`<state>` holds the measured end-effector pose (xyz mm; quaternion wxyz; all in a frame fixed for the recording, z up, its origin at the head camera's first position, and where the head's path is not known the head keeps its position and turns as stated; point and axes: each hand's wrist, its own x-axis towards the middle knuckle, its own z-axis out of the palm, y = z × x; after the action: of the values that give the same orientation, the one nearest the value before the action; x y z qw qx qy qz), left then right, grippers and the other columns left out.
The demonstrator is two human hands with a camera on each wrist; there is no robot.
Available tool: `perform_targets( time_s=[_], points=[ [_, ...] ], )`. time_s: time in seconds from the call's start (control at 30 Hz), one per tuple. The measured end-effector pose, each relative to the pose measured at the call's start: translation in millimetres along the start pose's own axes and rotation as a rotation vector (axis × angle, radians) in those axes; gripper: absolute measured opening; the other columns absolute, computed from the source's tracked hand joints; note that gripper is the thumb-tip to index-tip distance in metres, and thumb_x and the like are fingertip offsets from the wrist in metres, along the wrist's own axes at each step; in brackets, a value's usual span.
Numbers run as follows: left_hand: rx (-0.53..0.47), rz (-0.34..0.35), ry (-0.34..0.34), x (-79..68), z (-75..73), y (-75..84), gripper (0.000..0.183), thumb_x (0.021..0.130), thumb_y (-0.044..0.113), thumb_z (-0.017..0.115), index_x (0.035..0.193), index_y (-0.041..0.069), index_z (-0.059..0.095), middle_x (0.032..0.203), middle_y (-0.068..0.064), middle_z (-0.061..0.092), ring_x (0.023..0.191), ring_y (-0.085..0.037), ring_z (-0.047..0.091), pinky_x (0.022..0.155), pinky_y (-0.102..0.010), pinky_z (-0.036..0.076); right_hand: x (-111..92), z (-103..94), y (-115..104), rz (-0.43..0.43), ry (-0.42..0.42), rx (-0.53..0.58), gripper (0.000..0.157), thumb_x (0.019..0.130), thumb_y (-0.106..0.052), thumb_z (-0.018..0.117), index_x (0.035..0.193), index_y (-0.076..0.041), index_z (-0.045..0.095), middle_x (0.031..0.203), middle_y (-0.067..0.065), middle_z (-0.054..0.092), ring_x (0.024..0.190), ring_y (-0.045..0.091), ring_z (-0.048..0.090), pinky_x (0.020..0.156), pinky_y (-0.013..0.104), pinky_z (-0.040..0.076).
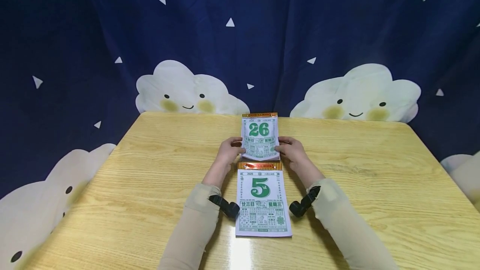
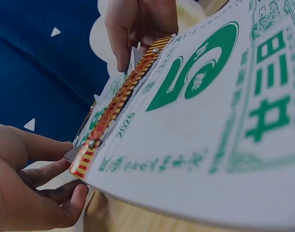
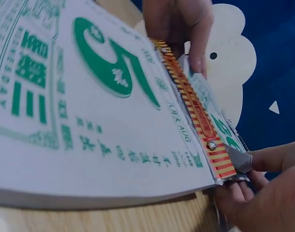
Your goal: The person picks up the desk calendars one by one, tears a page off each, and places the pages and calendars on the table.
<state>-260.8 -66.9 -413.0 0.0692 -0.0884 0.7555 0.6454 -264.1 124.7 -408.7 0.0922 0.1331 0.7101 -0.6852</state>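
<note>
A small tear-off calendar showing a green 26 (image 1: 258, 130) lies at the far middle of the table, its lower edge bowed. My left hand (image 1: 228, 151) pinches its lower left side, thumb on the front page and fingers at the edge. On the opposite side, my right hand (image 1: 292, 151) pinches it the same way. Nearer to me, between the forearms, a larger tear-off calendar with a green 5 (image 1: 260, 188) lies flat. Its red and gold striped binding (image 2: 119, 104) partly hides the smaller calendar in both wrist views. Grey page corners (image 3: 239, 158) show between the fingers.
Everything lies on a light wooden table (image 1: 157, 170). Behind its far edge hangs a dark blue curtain (image 1: 202, 32) printed with clouds and triangles. A black wrist camera (image 1: 231, 209) and another black camera (image 1: 297, 208) sit beside the larger calendar.
</note>
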Motion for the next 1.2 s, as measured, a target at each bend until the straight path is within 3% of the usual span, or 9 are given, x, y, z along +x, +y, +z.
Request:
perform_targets(
  time_s=[0.13, 0.3, 0.43, 0.57, 0.67, 0.87, 1.07, 1.2],
  points=[
    [-0.069, 0.007, -0.022, 1.1, -1.5, -3.6, 0.044, 0.072, -0.001, 0.057, 0.116, 0.004, 0.049, 0.111, -0.011, 0.052, 0.100, -0.022, 0.049, 0.088, -0.031, 0.038, 3.0, -2.2, 0.3, 0.013, -0.018, 0.092, 0.047, 0.077, 0.004, 0.052, 0.122, -0.003, 0.040, 0.111, 0.012, 0.048, 0.078, 0.012, 0.054, 0.067, 0.023, 0.047],
    [-0.113, 0.011, -0.024, 3.1, -3.3, -9.2, 0.044, 0.072, 0.001, 0.055, 0.116, 0.006, 0.049, 0.111, -0.009, 0.052, 0.092, -0.017, 0.052, 0.076, -0.023, 0.044, 1.1, -3.1, -2.1, 0.003, -0.018, 0.129, 0.045, 0.078, 0.003, 0.052, 0.121, -0.005, 0.042, 0.108, 0.011, 0.049, 0.074, 0.010, 0.056, 0.057, 0.019, 0.047],
    [-0.112, 0.052, -0.006, 6.4, -4.2, -13.3, 0.043, 0.070, 0.002, 0.058, 0.112, 0.006, 0.052, 0.108, -0.009, 0.054, 0.090, -0.017, 0.051, 0.073, -0.025, 0.041, -2.7, -3.2, -5.1, -0.003, -0.013, 0.169, 0.046, 0.078, 0.003, 0.052, 0.122, -0.004, 0.040, 0.109, 0.011, 0.049, 0.076, 0.010, 0.055, 0.058, 0.018, 0.047],
    [-0.156, 0.038, -0.009, 9.1, -4.4, -16.7, 0.041, 0.071, 0.007, 0.060, 0.111, 0.010, 0.052, 0.105, -0.006, 0.054, 0.088, -0.016, 0.053, 0.075, -0.025, 0.043, -6.7, -2.6, -9.0, -0.014, -0.010, 0.215, 0.046, 0.078, 0.004, 0.051, 0.122, -0.005, 0.040, 0.109, 0.009, 0.048, 0.080, 0.010, 0.053, 0.060, 0.018, 0.046],
    [-0.219, 0.018, 0.007, 9.3, -3.7, -15.3, 0.038, 0.073, 0.009, 0.060, 0.110, 0.011, 0.053, 0.104, -0.005, 0.054, 0.084, -0.015, 0.055, 0.070, -0.022, 0.046, -9.2, -2.1, -11.6, -0.018, -0.012, 0.233, 0.045, 0.079, 0.003, 0.051, 0.122, -0.005, 0.040, 0.109, 0.009, 0.048, 0.082, 0.010, 0.052, 0.062, 0.017, 0.046],
    [-0.376, 0.031, 0.053, 3.2, -3.1, -2.8, 0.041, 0.075, 0.000, 0.058, 0.115, 0.001, 0.049, 0.108, -0.011, 0.052, 0.079, -0.015, 0.056, 0.061, -0.021, 0.047, -14.6, -2.8, -14.6, -0.028, -0.014, 0.229, 0.045, 0.079, 0.002, 0.051, 0.122, -0.006, 0.040, 0.110, 0.007, 0.047, 0.087, 0.012, 0.051, 0.066, 0.018, 0.046],
    [-0.567, -0.029, -0.070, -0.2, -7.4, 2.5, 0.053, 0.074, -0.012, 0.051, 0.124, -0.002, 0.039, 0.108, -0.010, 0.046, 0.078, -0.013, 0.053, 0.060, -0.020, 0.047, -19.0, -6.4, -12.4, -0.080, -0.063, 0.256, 0.047, 0.078, 0.005, 0.049, 0.123, -0.003, 0.038, 0.113, 0.010, 0.046, 0.088, 0.012, 0.052, 0.068, 0.019, 0.047],
    [-0.595, -0.015, -0.175, -0.2, -11.5, 0.6, 0.057, 0.072, -0.016, 0.048, 0.125, 0.006, 0.041, 0.107, -0.010, 0.044, 0.078, -0.016, 0.052, 0.063, -0.024, 0.045, -22.4, -9.3, -10.2, -0.127, -0.091, 0.253, 0.047, 0.077, 0.006, 0.048, 0.122, -0.001, 0.037, 0.115, 0.012, 0.046, 0.087, 0.012, 0.054, 0.067, 0.019, 0.047]
  ],
)
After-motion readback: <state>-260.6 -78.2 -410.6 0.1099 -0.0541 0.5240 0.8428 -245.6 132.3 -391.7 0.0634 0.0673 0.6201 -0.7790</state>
